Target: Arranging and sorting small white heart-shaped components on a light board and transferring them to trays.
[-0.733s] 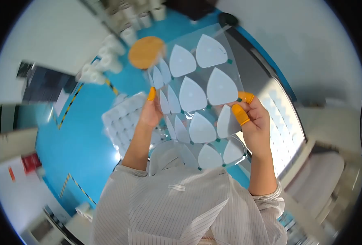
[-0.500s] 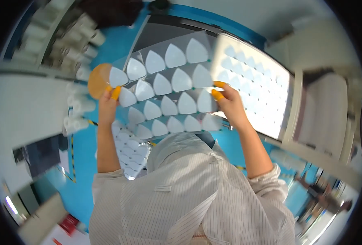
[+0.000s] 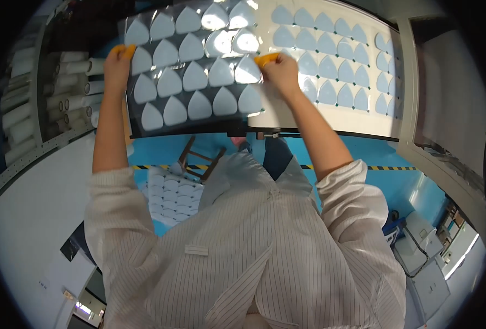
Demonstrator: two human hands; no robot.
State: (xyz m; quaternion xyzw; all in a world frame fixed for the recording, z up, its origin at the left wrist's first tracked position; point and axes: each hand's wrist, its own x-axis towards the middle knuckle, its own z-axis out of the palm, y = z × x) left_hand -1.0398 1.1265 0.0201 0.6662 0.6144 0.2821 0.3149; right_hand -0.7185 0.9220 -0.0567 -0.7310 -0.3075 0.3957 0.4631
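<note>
A clear plastic sheet point(image 3: 196, 82) carries rows of pale, rounded triangular pieces. I hold it stretched between both hands over the dark left part of the worktable. My left hand point(image 3: 118, 71) pinches its left edge near the upper corner, with orange covers on the fingertips. At the right edge, about midway down, my right hand point(image 3: 282, 75) has a similar pinch with orange-covered fingers. Glare whitens several pieces at the sheet's upper right. Beside it, a lit white panel point(image 3: 295, 120) bears more pale blue triangular pieces point(image 3: 326, 68) in rows.
White rolls point(image 3: 75, 102) fill a rack at the left. Below the table stand a wooden stool point(image 3: 212, 164) and a stack of sheets with similar pieces point(image 3: 174, 194) on the blue floor. Yellow-black tape point(image 3: 363, 168) crosses the floor. Grey equipment point(image 3: 421, 241) sits at lower right.
The sheet, held tilted before, has moved up and left in view and lies straighter over the dark table part. Both hands keep their hold. My view has turned, bringing the table square ahead.
</note>
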